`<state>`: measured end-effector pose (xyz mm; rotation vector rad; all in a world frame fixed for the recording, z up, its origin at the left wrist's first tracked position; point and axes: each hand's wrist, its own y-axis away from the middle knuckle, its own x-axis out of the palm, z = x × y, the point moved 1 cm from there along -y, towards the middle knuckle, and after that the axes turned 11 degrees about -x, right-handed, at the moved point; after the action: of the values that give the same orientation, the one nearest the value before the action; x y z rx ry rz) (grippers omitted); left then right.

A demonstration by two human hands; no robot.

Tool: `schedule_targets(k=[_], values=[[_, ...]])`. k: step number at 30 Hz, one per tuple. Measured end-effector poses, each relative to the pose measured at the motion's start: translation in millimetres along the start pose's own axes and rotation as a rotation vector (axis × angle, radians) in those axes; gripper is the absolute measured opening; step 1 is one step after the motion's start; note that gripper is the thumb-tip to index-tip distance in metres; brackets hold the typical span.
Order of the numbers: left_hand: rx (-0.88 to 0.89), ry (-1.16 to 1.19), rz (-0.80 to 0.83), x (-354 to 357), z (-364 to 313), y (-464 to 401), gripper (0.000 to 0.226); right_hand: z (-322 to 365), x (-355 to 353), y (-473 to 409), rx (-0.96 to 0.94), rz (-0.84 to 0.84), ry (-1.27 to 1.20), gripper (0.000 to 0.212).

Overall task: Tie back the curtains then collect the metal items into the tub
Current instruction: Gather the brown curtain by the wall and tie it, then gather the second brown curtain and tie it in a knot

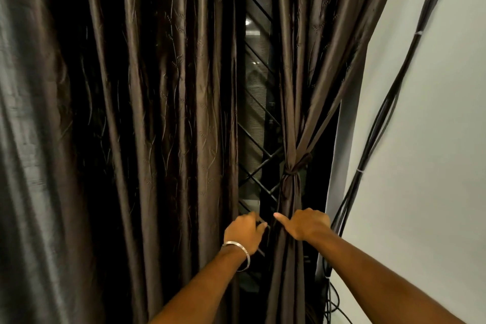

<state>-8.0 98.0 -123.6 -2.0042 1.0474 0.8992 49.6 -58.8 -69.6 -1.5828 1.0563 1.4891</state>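
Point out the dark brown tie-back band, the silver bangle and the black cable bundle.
dark brown tie-back band (290,171): head view, its knot.
silver bangle (238,245): head view, top edge at the wrist.
black cable bundle (389,102): head view, mid-run against the wall.

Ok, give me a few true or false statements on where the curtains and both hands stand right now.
1. The right curtain is gathered by a tie-back. True.
2. The left curtain is tied back too. False: it hangs loose in folds, with no tie on it.
3. The left hand wears a metal bangle at the wrist. True.
4. The right hand is up at the tie-back knot. False: it is on the curtain below the knot.
5. A window grille shows in the gap between the curtains. True.
6. The cables run down the left curtain. False: they run down the wall at the right.
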Motion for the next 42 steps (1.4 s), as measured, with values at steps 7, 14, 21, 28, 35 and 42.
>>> schedule_targets(k=[7,14,21,28,35,42], values=[[-0.076,-0.023,-0.153,-42,31,22,0.037,25,-8,16,-0.113,-0.044,0.137,0.079],[-0.112,0.041,-0.305,-75,50,26,0.047,72,-35,27,-0.207,-0.199,0.178,0.056],[-0.064,0.141,-0.366,-120,81,16,0.053,127,-57,11,-0.173,-0.399,-0.108,0.067],[-0.003,0.148,-0.462,-171,128,4,0.047,186,-62,-3,-0.2,-0.546,-0.874,0.083],[0.129,0.179,-0.679,-204,177,-13,0.027,215,-54,-27,-0.064,-0.575,-1.308,0.109],[-0.063,0.243,-0.611,-204,204,-34,0.067,217,-48,-46,-0.024,-0.666,-1.172,0.02]])
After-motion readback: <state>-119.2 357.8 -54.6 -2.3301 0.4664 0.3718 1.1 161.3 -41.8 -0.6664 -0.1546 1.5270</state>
